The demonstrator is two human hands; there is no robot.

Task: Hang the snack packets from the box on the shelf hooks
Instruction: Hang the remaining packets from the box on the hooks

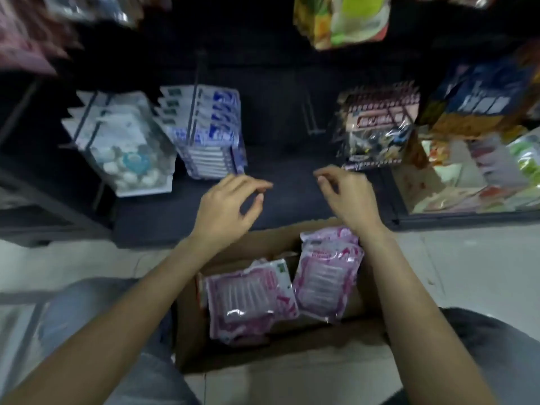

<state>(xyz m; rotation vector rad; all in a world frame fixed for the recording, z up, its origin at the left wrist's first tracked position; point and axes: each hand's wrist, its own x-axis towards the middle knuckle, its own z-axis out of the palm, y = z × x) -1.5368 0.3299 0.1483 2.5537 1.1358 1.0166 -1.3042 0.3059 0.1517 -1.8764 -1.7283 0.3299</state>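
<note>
Both hands are empty, fingers loosely curled, the left hand and right hand hovering above the far edge of the box, where the pink packets lie below, nearer the right hand, long axes running roughly away from the person.

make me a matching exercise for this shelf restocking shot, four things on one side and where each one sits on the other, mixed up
Things:
1. pink packets
2. blue and white packets
3. bare hook
4. left hand

Places:
A. hanging left of the gap
B. above the box's far left corner
C. in the cardboard box
D. middle of the shelf gap

Pairs: 1-C, 2-A, 3-D, 4-B
</note>
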